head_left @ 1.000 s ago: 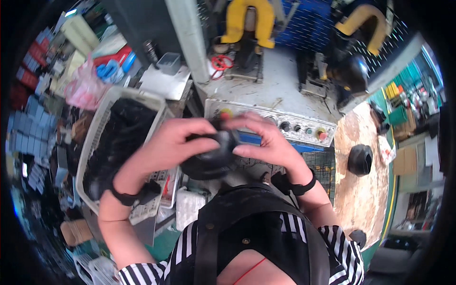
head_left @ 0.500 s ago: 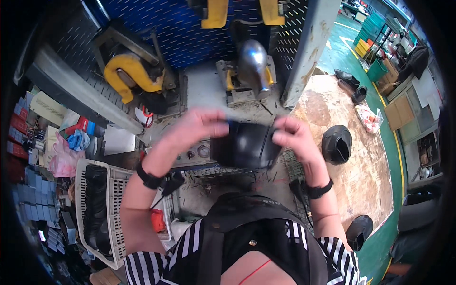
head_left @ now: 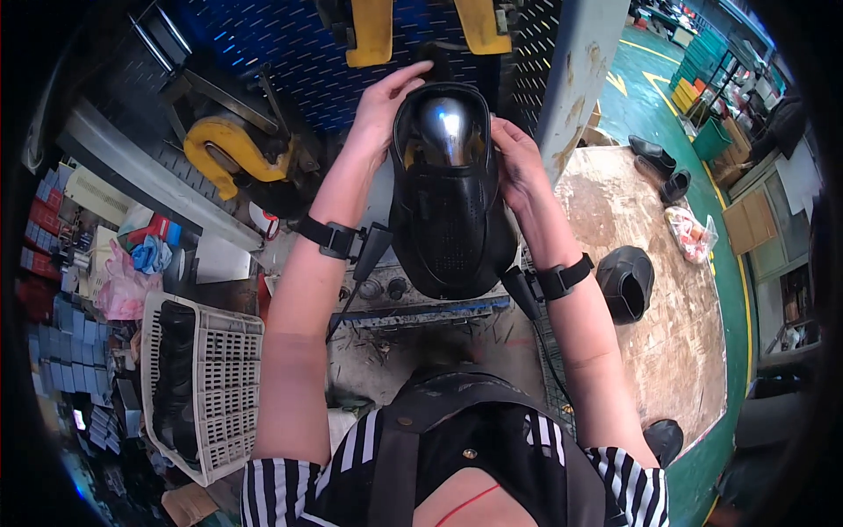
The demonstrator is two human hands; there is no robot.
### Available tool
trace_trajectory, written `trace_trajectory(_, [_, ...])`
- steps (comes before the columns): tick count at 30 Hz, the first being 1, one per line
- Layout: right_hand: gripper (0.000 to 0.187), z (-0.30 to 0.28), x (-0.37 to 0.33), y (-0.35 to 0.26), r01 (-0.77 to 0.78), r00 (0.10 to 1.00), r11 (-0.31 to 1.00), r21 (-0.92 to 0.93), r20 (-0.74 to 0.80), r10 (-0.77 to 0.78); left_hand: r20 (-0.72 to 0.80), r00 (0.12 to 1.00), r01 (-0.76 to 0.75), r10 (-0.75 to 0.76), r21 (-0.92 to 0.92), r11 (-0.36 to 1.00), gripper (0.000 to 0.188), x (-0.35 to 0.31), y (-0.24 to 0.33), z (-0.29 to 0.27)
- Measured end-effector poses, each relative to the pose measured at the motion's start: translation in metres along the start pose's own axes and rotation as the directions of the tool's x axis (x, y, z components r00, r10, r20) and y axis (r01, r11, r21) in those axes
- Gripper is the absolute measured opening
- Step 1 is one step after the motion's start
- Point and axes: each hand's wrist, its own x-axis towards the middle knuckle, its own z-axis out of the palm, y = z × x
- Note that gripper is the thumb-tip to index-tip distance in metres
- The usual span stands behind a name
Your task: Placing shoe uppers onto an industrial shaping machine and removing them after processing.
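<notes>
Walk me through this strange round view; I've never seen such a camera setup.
This view looks down from a wide fisheye camera worn on the person's head, so straight edges bend. The person's bare left hand and right hand hold a black, leather-like shoe upper by either side of its opening, toe pointing down the picture. A shiny, rounded metal form shows through that opening. At right, black footwear pieces sit on a pale, worn tabletop; at left stands a white, perforated plastic crate with black items inside.

Dark fisheye rim, glare on metal form (head_left: 450, 130)
</notes>
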Motion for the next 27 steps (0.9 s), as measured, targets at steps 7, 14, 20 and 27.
trace_trajectory(7, [0.044, -0.034, -0.126, 0.041, -0.242, 0.962, 0.965, -0.106, -0.160, 0.223, 0.337, 0.882, -0.452, 0.330, 0.407, 0.793, 0.028, 0.001, 0.011, -0.012])
trace_trajectory(14, [0.045, -0.022, -0.141, 0.104, -0.055, 0.910, 0.921, 0.386, -0.361, 0.206, 0.396, 0.745, -0.658, 0.537, 0.569, 0.493, 0.031, -0.005, 0.012, -0.007])
trace_trajectory(20, [0.046, -0.051, -0.072, 0.162, 0.035, 0.769, 0.989, 0.142, -0.636, 0.064, 0.448, 0.633, -0.740, 0.632, 0.589, 0.324, 0.040, -0.016, 0.009, -0.011])
trace_trajectory(27, [0.032, -0.147, 0.043, 0.187, -0.119, 0.713, 0.350, -0.929, -0.325, -0.621, 0.398, 0.641, -0.716, 0.656, 0.618, 0.324, 0.045, -0.046, 0.006, -0.007])
